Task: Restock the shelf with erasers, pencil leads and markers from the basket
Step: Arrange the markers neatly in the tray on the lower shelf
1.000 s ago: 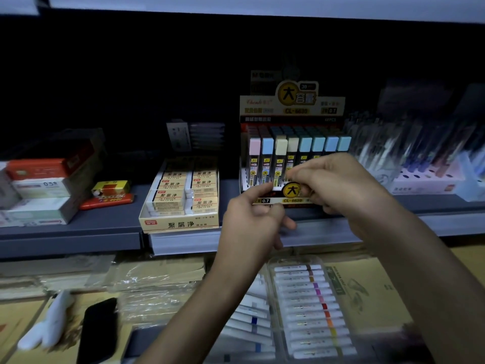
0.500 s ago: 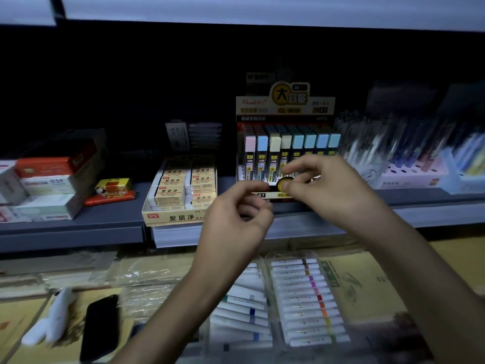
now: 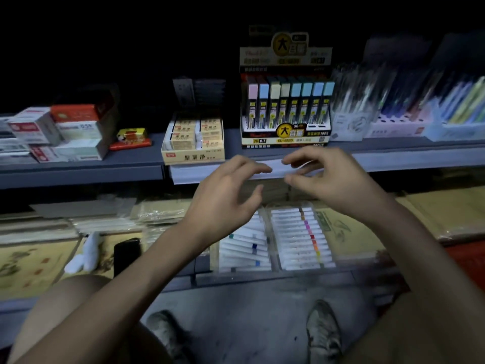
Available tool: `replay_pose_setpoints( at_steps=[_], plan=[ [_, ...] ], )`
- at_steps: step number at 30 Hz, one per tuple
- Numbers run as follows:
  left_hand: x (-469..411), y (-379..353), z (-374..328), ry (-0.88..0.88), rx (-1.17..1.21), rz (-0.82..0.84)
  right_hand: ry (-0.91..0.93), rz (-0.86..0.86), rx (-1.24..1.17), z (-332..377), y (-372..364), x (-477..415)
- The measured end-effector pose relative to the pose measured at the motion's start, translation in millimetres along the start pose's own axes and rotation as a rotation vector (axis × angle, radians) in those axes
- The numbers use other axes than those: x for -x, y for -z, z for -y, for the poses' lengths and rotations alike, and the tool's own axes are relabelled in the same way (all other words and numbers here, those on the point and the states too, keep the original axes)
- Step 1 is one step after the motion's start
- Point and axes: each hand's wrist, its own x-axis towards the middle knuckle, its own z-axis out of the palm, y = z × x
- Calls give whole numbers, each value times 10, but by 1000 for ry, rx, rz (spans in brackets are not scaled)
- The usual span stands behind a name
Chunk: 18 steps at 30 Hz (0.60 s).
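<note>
pencil leads (image 3: 288, 106) upright in display box (image 3: 286, 140)

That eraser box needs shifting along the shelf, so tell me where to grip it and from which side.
Probably grip the eraser box by its two side walls, low down, coming straight from the front. Its top is open with erasers stacked inside, so a grasp from above would only catch erasers; gaps show beside it towards the pencil lead display and the red packet.
</note>
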Motion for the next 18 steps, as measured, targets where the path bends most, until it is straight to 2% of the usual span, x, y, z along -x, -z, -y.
replay_pose_setpoints(
  at_steps=[7,13,16,18],
  plan=[
    [467,-36,311,-73,-172,158,21,204,169,-112,-242,122],
    [757,-62,707,134,-254,465,-42,354,283,-366,-603,8],
    [827,-215,886,249,-314,544,-135,330,190,-716,-916,-30],
    [836,-380,988,295,-342,558,-183,289,238,-948,-1161,-71]
  ],
)
